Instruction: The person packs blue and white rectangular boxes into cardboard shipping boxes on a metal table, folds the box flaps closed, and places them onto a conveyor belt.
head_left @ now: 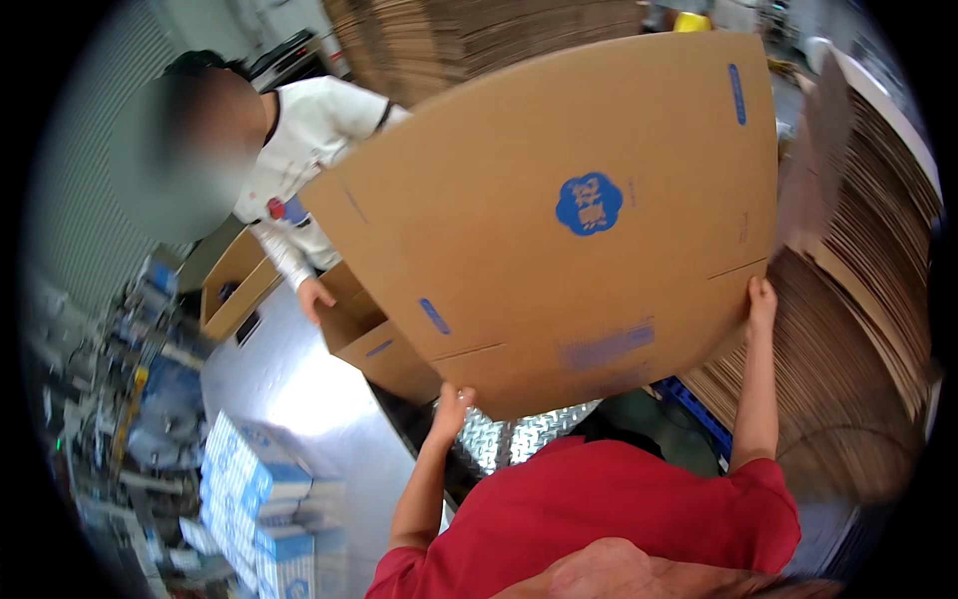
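A large flat cardboard box blank [519, 270], brown with blue printed marks, spans the middle of the view, tilted up in front of me. My left hand [455, 409] grips its near left edge. At its right edge my right hand [760, 301] is closed round the board. Both thumbs lie on the printed face; the fingers behind are hidden. Beyond the sheet's left edge stands an open cardboard box [384, 349], partly covered by the sheet. A co-worker's hand [315, 298] is at that box.
A metal table [289, 369] lies to the left, with blue and white cartons [249, 499] on its near end. Another open box [235, 285] sits at its far end, near a co-worker in white [309, 140]. Tall stacks of flat cardboard [858, 270] rise on the right, beside a blue pallet [694, 414].
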Tool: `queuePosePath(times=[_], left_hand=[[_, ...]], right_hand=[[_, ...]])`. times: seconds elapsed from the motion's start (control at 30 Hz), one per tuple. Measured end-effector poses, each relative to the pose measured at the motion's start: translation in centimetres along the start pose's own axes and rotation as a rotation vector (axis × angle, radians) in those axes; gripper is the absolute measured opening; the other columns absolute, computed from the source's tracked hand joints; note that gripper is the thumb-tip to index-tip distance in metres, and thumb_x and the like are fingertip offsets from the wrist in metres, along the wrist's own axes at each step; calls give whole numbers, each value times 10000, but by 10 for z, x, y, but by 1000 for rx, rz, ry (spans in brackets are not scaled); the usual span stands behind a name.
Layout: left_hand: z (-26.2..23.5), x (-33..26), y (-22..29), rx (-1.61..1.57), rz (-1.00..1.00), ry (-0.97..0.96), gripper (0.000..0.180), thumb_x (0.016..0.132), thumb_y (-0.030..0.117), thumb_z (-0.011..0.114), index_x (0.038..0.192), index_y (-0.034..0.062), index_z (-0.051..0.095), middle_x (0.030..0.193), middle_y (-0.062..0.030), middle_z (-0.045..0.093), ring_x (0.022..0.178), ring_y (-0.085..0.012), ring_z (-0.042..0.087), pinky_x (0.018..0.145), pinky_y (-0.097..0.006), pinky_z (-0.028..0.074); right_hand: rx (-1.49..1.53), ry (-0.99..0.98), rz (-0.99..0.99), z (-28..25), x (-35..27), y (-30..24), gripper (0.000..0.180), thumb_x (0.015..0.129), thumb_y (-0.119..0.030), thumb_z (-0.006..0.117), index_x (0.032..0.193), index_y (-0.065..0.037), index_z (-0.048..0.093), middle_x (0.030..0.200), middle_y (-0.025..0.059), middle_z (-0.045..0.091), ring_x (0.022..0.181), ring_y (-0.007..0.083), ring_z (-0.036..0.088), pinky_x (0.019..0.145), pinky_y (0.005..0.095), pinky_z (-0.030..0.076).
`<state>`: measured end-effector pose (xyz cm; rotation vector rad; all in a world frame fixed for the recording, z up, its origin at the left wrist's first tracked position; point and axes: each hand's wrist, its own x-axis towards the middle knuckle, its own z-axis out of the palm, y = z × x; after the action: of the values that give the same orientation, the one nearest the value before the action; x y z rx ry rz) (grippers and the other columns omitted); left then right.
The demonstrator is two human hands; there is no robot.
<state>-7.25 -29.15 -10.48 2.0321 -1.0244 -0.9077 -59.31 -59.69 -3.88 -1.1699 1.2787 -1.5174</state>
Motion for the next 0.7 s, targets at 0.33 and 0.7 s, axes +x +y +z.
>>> queuePosePath(times=[0.33,0.7], left_hand=[[-5,-73,222,820,718,627,529,743,318,655,1207,96,530,1261,-154,475,1196,-303,429,997,-481,305],[-52,-41,210,739,38,53,353,898,434,442,1014,161,633,830,-107,650,794,-310,615,689,-423,470]], right_hand=[[-521,-832,-1233,236,17,-83,414,567,-331,763,872,-86,626,820,69,585,917,261,518,856,415,356],[-298,-1092,-1333,190,-34,-67,395,613,-472,681,835,-149,633,838,-9,573,904,204,484,854,395,283]])
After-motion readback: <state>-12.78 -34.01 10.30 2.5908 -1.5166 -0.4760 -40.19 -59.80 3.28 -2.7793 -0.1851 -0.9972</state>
